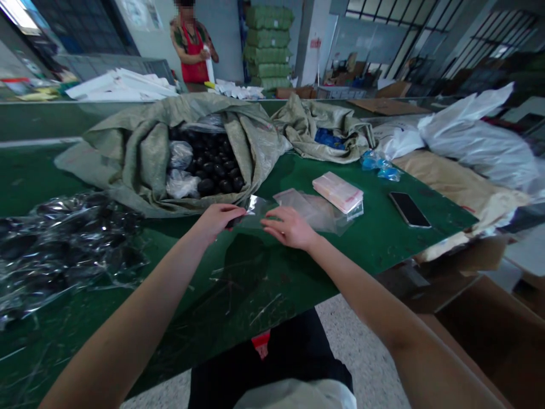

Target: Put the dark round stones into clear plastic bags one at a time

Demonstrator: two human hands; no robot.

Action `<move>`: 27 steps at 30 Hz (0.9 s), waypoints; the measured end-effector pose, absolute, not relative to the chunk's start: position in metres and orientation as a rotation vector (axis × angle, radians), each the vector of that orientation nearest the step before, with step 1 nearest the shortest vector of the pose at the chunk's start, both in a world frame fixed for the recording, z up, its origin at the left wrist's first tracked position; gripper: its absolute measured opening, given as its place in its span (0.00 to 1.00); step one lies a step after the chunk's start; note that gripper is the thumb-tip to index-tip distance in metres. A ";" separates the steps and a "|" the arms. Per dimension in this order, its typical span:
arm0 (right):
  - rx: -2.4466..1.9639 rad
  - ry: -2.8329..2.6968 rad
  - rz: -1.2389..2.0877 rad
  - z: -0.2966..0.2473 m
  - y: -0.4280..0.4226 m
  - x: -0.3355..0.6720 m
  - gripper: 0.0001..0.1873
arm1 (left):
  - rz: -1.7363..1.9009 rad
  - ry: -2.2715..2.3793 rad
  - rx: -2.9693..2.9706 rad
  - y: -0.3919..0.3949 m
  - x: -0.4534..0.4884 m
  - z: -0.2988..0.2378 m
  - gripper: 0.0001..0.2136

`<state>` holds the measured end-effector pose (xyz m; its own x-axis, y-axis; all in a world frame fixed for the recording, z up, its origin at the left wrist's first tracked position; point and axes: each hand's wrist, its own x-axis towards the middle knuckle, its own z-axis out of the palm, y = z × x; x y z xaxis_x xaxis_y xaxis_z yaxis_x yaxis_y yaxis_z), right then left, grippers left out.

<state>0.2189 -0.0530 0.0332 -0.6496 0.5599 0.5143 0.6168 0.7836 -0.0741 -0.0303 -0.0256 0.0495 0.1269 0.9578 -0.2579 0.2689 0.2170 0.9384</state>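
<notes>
Left hand (222, 219) pinches a clear bag (254, 207) above the table (251, 278), right hand (293, 227) half-curled beside it, can't tell if touching; bag's probably light, floppy and kinda slippery, so I'd grab an edge, and the loose bags (310, 209) beyond likely cling together

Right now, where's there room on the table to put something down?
Bare table shows between the phone and the pale stack, and between the forearms. It's crowded on the left: wrapped black things beside the big sack.
</notes>
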 end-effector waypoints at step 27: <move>-2.388 -1.494 0.259 0.033 0.022 0.362 0.43 | 1.007 1.222 1.499 -0.032 0.009 0.049 0.12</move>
